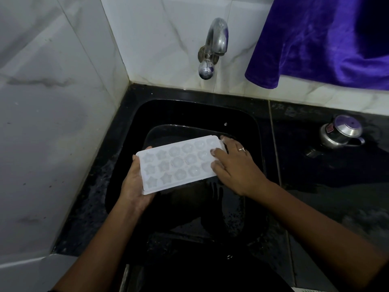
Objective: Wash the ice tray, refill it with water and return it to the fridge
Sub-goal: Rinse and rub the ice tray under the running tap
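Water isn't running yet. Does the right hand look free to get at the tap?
Probably yes: the right hand only rests flat on the ice tray, the left hand holds it, and nothing stands before the tap.

Tap (212, 49) overhangs sink (126, 165) rear; basin front seemingly open; pot (341, 131) right.

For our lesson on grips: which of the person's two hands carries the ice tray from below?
The left hand. It cups the ice tray under its near-left end, thumb on the edge. The right hand lies palm-down on the tray's other end.
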A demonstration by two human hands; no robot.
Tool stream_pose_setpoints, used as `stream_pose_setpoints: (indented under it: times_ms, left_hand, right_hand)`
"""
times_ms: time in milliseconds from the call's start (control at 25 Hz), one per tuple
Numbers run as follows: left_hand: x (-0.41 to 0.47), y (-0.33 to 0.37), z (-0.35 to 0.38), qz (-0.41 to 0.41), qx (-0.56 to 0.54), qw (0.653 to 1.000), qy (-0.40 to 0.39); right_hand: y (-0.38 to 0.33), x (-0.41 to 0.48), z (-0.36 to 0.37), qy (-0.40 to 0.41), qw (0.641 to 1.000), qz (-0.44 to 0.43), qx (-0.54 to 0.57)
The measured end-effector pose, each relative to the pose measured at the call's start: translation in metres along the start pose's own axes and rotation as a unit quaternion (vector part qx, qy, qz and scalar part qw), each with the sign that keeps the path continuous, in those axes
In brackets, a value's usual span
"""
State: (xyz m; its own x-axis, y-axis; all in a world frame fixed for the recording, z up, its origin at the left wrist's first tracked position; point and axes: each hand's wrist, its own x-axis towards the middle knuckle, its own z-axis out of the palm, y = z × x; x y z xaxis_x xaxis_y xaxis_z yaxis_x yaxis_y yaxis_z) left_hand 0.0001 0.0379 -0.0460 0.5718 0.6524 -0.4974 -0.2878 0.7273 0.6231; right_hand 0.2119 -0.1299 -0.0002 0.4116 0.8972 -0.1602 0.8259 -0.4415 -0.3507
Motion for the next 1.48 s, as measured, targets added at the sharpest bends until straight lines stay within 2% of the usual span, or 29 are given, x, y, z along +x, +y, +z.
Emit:
stream_pose_setpoints:
  times_ms: [200,320,440,600,720,880,1000,1120,1280,1480]
  left_hand:
    - [0.0019,-0.0001,-0.0025,-0.004,0.006,1.000,0.001]
    - [0.0020,0.0009,-0.0024,0.004,0.017,1.000,0.016]
    - [0.0014,-0.0023,-0.0025,-0.003,0.020,1.000,0.015]
    - [0.0004,-0.0020,-0.0033,-0.006,0.014,1.000,0.025]
    - [0.0015,-0.0049,-0.0054,-0.011,0.017,1.000,0.023]
    - [0.0030,-0.0020,-0.0068,-0.001,0.024,0.999,0.024]
    - [0.0037,-0.0040,-0.0069,-0.009,0.022,1.000,0.016]
    - [0.0018,-0.0013,-0.0060,0.001,0.015,1.000,0.020]
    - [0.0009,-0.0037,-0.0022,-0.008,0.012,1.000,0.016]
    - [0.0016,0.0024,-0.0027,0.001,0.000,1.000,0.008]
  right_hand:
    - [0.0012,0.0005,-0.0022,0.017,1.000,0.022,-0.001]
    - [0.0012,-0.0011,0.0010,0.004,1.000,-0.001,-0.016]
    - [-0.0002,0.0009,-0.0028,0.019,0.999,0.027,-0.001]
    - [0.0009,-0.0026,-0.0002,0.000,1.000,0.001,-0.025]
    - [-0.0015,-0.0002,-0.0031,0.016,0.999,0.025,-0.017]
    - [0.0000,-0.0045,-0.0002,-0.003,0.999,-0.006,-0.033]
    - [-0.0025,-0.0007,-0.0026,0.019,0.999,0.024,-0.030]
    - [-0.0033,-0.0038,0.0031,0.001,0.999,-0.007,-0.046]
    - [0.0002,-0.0003,-0.0020,0.026,0.999,0.016,-0.043]
    - [0.0033,-0.0026,0.0030,0.016,0.998,-0.002,-0.058]
